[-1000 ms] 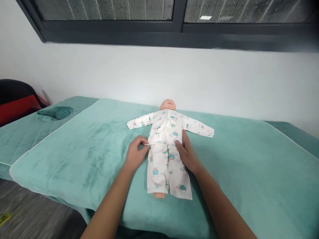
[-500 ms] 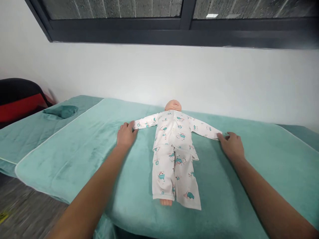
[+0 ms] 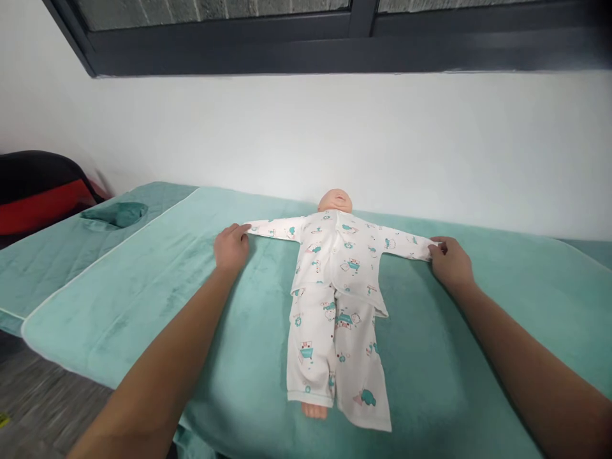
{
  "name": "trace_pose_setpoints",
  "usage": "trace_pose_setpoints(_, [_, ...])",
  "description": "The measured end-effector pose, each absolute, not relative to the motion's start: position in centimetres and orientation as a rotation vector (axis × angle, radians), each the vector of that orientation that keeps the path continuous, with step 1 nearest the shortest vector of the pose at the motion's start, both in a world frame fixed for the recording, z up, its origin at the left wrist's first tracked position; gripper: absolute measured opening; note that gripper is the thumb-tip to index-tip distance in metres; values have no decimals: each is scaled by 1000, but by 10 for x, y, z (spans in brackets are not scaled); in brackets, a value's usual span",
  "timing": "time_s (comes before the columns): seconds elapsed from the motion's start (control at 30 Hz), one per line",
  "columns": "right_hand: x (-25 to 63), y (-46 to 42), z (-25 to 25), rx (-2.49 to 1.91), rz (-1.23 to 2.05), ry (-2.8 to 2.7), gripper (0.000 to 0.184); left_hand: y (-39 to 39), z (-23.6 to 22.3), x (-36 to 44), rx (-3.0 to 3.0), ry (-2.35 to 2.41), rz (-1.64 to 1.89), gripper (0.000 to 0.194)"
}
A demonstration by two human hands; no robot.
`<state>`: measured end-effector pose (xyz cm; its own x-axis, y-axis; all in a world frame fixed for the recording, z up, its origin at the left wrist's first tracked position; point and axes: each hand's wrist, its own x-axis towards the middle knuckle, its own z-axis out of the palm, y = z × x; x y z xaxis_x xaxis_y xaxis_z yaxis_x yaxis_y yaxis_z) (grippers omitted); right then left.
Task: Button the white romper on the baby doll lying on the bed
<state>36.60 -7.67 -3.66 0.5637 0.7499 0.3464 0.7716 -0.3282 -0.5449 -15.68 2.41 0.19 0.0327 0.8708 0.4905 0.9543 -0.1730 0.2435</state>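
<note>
A baby doll (image 3: 335, 200) lies on its back on a green bed cover (image 3: 229, 357), its head toward the wall. It wears a white printed shirt (image 3: 335, 252) and white printed trousers (image 3: 313, 344). One foot (image 3: 314, 411) shows below the trouser leg on the left; the other foot is hidden. My left hand (image 3: 232, 247) pinches the end of the left-side sleeve (image 3: 275, 228). My right hand (image 3: 451, 262) pinches the cuff of the right-side sleeve (image 3: 406, 243). Both sleeves are stretched straight out sideways, and the doll's hands do not show.
A white wall (image 3: 287, 134) with a dark window frame (image 3: 215, 54) rises behind the bed. At the left, a face hole (image 3: 115, 215) opens in the quilted cover. Beyond it stands a black and red chair (image 3: 43, 191). Grey floor (image 3: 48, 395) shows at lower left.
Both hands have moved outward and slightly up, drawing the two sleeves straighter and more level. The view has shifted a little, so the doll looks slightly larger.
</note>
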Motion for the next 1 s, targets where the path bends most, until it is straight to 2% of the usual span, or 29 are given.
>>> trace_pose_setpoints(0.27, [360, -84, -37, -2161, -98, -1203, 38, 21, 2, -154, -2091, -1996, -521, 45])
trace_pose_setpoints(0.43, [332, -91, -27, -2015, -409, -1384, 39, 9, 4, -143, -2079, -1808, -678, 51])
trace_pose_setpoints(0.57, [294, -84, -24, -1845, -310, -1659, 47, 11, 4, -131, -2378, -1579, -653, 49])
trace_pose_setpoints(0.73, [287, -75, -33, -1874, -211, -1813, 55, 18, -3, -132, -2408, -1864, -609, 53])
trace_pose_setpoints(0.87, [294, -89, -33, -1935, -257, -1700, 54, 10, -6, -136, -2256, -2012, -772, 48])
trace_pose_setpoints(1.0, [258, -135, -22, -1710, -114, -1615, 47, -37, -3, -131, -2218, -1995, -1166, 42])
